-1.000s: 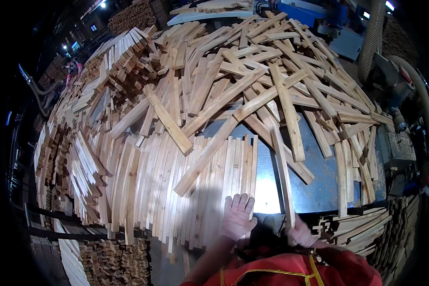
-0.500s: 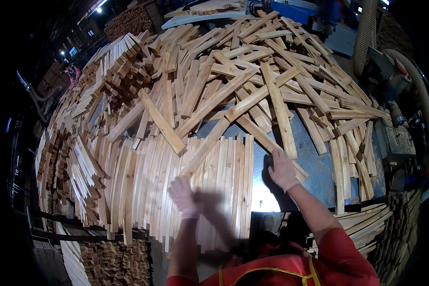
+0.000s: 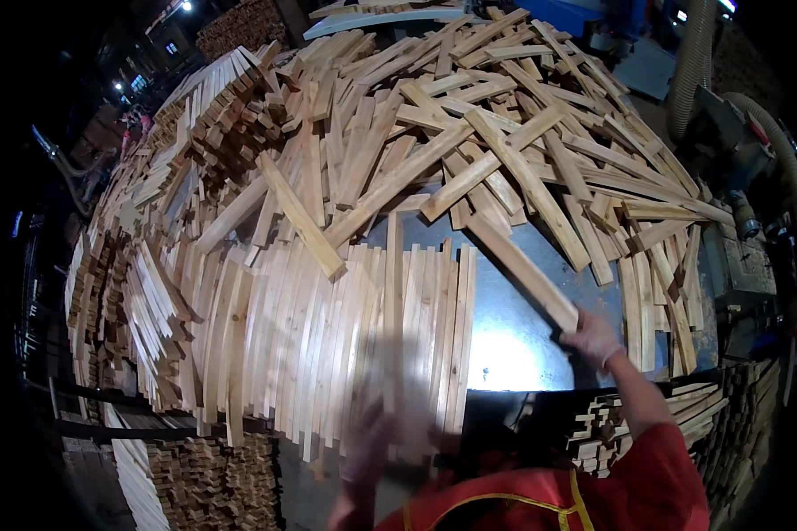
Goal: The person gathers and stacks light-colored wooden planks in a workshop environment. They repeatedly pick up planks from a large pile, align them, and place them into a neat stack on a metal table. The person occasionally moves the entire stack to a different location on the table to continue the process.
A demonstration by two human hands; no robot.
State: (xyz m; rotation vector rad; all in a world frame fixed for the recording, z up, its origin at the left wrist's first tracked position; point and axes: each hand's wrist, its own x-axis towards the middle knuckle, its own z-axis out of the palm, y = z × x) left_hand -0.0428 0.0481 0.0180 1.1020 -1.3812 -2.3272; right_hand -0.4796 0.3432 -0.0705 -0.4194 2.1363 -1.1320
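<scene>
- The long wooden slat (image 3: 521,268) lies slanted across the bare blue metal table (image 3: 514,341), its far end running up under the loose heap, its near end at the table's right front.
- The right hand (image 3: 591,338) is closed on that near end, fingers wrapped around the slat's tip; the red sleeve (image 3: 655,478) runs back to the lower edge.
- The left hand (image 3: 369,442) is blurred at the front edge of the aligned row of slats (image 3: 345,345); whether it is open or gripping cannot be told, though it appears to touch the row's near ends.
- The slat is pale, flat and straight, plain sawn wood like the rest.
- No container is in view; the slats lie straight on the table.
- Behind, a loose heap of slats (image 3: 469,124) criss-crosses the table.
- Neat stacks of slats (image 3: 204,478) stand below the front left edge, and more stacked slats (image 3: 638,416) at the right.
- A ribbed hose (image 3: 691,62) curves at the right rim.
</scene>
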